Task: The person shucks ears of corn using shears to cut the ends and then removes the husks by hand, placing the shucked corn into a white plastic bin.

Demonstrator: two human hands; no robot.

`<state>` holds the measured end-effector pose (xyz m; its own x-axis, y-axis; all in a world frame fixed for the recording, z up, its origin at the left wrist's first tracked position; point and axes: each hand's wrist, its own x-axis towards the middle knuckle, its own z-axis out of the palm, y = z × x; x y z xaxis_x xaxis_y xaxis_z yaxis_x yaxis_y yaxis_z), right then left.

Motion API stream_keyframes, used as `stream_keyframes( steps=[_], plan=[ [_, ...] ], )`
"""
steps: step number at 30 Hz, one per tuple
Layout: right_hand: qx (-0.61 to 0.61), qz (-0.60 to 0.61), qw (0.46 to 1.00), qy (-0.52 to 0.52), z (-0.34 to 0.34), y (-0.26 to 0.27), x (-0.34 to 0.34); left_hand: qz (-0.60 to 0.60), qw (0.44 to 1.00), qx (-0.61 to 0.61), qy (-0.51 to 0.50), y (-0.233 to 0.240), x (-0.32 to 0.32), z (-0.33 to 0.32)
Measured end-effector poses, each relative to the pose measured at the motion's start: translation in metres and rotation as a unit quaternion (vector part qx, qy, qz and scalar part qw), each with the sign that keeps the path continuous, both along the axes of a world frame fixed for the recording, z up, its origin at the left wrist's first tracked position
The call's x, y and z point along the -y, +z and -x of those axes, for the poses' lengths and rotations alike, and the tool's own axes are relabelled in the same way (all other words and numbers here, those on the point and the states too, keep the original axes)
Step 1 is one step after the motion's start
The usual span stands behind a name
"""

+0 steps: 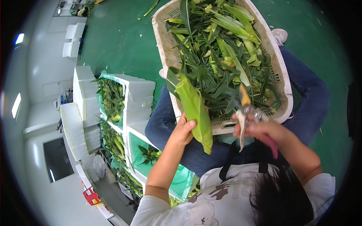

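My left hand [185,130] grips an ear of corn [195,110] in its green husk, tilted over the near left rim of a plastic basket [167,46]. The thumb lies across the husk; most of the fingers are hidden behind it. In my right hand [261,131] is a pair of pruning shears [249,108], its blades spread apart and pointing up over the basket's near end. One handle looks white, the other pink, and the shears are slightly blurred. Cut husks and leaves [217,56] fill much of the basket, which sits between my legs.
On the left stand white foam boxes [138,84], some lined with green plastic and holding corn with leaves [113,99]. One lined box [138,149] is close beside my left leg. Loose leaf scraps [151,8] lie on the green floor [118,36]. A red plastic item [91,197] is at lower left.
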<state>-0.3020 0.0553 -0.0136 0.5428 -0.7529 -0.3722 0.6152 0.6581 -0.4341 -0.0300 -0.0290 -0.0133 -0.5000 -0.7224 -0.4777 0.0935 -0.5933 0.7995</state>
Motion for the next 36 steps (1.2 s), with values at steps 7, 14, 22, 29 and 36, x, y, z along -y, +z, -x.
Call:
stream_keyframes(
  steps=[7, 14, 22, 29, 36],
  plan=[
    [-0.069, 0.044, 0.992, 0.091, -0.028, 0.014, 0.01, 0.012, 0.996, 0.04, -0.083, 0.004, 0.004, -0.007],
    [-0.13, 0.029, 0.989, -0.059, -0.034, 0.013, 0.033, 0.012, 0.998, 0.029, -0.056, 0.002, 0.006, -0.002],
    [-0.05, -0.038, 0.996, 0.064, -0.04, 0.028, -0.009, 0.211, 0.931, -0.01, 0.297, 0.01, 0.036, 0.016],
    [-0.1, -0.088, 0.988, -0.084, -0.068, 0.008, 0.025, 0.366, 0.856, 0.03, 0.364, 0.007, -0.005, 0.069],
    [-0.269, 0.093, 0.951, -0.122, -0.062, -0.026, 0.026, 0.162, 0.876, -0.099, 0.444, -0.009, 0.004, 0.068]
  ],
)
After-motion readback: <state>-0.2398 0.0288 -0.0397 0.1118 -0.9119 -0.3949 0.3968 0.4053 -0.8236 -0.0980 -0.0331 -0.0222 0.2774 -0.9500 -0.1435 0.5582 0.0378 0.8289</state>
